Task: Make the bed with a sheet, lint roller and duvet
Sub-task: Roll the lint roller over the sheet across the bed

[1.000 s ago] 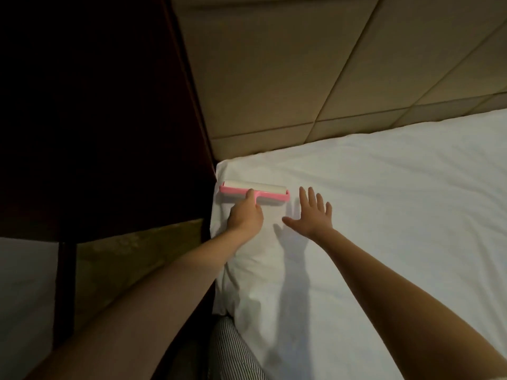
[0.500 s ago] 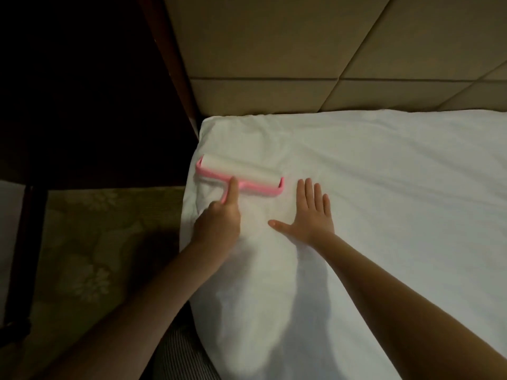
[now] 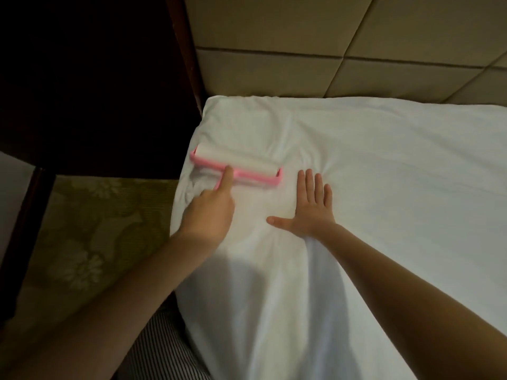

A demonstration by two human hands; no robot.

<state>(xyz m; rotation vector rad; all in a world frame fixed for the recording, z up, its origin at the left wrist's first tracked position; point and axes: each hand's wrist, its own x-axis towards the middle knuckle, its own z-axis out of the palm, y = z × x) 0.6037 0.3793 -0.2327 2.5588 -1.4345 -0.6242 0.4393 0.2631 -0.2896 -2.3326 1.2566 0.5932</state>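
Lint roller [image 3: 238, 168], drawn back from headboard [image 3: 274, 69] along left edge of bed [image 3: 184, 215], in grip of left hand [image 3: 211, 212]; right hand [image 3: 310, 211] released, flat on sheet [image 3: 384, 174].

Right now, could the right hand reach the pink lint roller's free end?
Probably yes. The right hand lies flat on the sheet close beside the lint roller, only bare sheet between them; the left hand grips it at the middle.
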